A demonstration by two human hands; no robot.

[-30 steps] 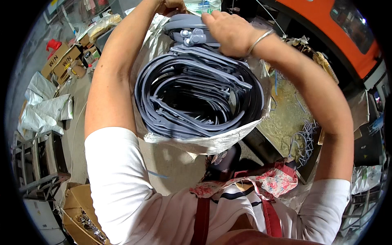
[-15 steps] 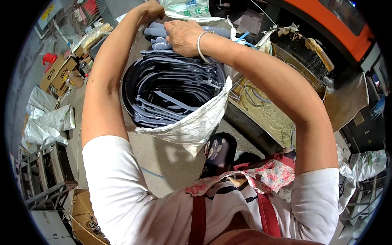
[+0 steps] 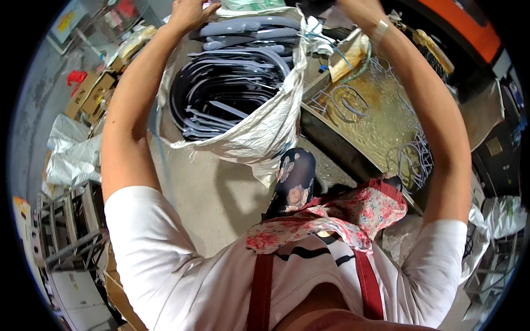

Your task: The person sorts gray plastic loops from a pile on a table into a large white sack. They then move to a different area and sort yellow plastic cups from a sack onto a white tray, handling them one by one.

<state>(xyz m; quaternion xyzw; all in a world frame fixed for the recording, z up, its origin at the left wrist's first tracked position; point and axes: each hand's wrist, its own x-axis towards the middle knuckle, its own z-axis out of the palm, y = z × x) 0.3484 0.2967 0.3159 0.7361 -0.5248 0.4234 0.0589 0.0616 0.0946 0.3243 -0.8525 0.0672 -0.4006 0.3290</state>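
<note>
A white woven sack [image 3: 243, 140] stands in front of me, its mouth wide. Inside, grey curved plastic strips [image 3: 190, 85] are coiled in nested loops, with a bundle of grey strips [image 3: 248, 25] lying across the far side. My left hand [image 3: 190, 12] is at the sack's far left rim, one digit stretched toward the rim; the upper edge cuts off its other fingers, so its grip is unclear. My right hand [image 3: 359, 10] is off the sack, beyond its far right side. Its fingers are blurred and cut off by the upper edge.
Right of the sack is a trough of murky water [image 3: 381, 118] with grey strands [image 3: 414, 160] in it. An orange and black machine [image 3: 464, 25] stands beyond. At left are cardboard boxes [image 3: 91, 96], white sacks [image 3: 83, 154] and a metal frame [image 3: 72, 226].
My right hand has left the grey strips and moved right and away from me. My left hand has shifted slightly left along the far rim. The sack sits higher in view.
</note>
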